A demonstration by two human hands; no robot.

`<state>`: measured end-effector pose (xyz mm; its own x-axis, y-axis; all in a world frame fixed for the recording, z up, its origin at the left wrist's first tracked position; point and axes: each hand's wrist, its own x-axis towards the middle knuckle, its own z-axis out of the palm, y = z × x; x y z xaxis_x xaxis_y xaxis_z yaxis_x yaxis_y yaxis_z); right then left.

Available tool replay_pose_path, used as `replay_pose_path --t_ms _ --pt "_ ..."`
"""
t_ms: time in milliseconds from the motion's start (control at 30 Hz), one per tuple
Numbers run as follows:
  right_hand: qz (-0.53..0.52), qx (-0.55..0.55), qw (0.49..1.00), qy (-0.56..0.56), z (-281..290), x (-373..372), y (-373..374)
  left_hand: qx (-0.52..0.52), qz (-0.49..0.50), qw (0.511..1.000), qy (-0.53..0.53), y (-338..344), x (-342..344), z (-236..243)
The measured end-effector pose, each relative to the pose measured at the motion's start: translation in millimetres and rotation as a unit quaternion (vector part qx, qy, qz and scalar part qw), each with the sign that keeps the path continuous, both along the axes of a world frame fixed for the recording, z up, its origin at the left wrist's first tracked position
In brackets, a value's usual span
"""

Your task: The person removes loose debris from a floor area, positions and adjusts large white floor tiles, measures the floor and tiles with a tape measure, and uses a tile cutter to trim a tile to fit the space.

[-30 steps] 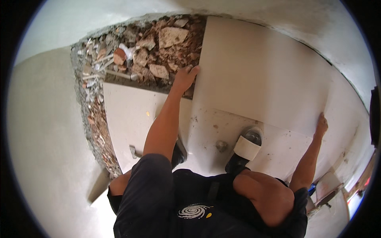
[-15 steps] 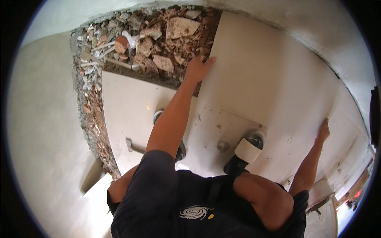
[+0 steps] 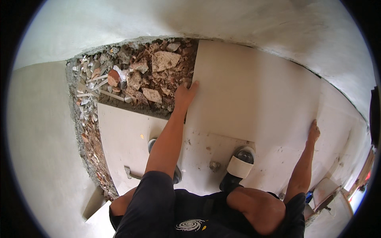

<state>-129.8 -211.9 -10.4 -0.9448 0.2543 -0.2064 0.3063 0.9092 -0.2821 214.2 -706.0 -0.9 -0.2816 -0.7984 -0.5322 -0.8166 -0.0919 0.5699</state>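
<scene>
A large pale square floor tile [image 3: 250, 91] lies against the wall at the top. My left hand [image 3: 183, 96] grips its left edge, fingers curled over the rim beside the rubble. My right hand [image 3: 313, 131] holds the tile's right edge near its lower corner. Both arms are stretched out, one to each side of the tile. My feet stand below it, one in a dark boot with a white cuff [image 3: 237, 169] on a stained tile [image 3: 206, 150].
An open pit of broken brick, stone chips and mortar [image 3: 135, 75] lies left of the tile. A laid pale tile [image 3: 123, 139] with a metal tool [image 3: 133, 173] on it sits lower left. Plastered walls rise around.
The large tile has slid further toward the top wall with both hands on its edges. My left hand has shifted slightly right along the rubble's border.
</scene>
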Motion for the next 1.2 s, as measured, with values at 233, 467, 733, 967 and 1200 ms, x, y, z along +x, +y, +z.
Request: replay_pose_path --t_ms 233,467,733,967,1200 --pt "-0.004 0.002 1.0 -0.017 -5 -10 -4 0.047 -0.009 0.999 -0.001 -2 -10 16" --pt "-0.033 0.005 0.999 0.032 16 10 -11 0.011 0.035 0.998 -0.05 10 -5 25" --pt "-0.093 -0.199 0.968 0.122 71 100 -26 -0.085 0.21 0.972 0.057 16 55 70" --pt "0.082 -0.39 0.888 0.227 94 120 -106 -0.379 0.219 0.883 0.167 -81 84 162" --pt "0.189 -0.533 0.825 0.003 124 162 -232 -0.543 0.136 0.779 0.282 -184 92 340"
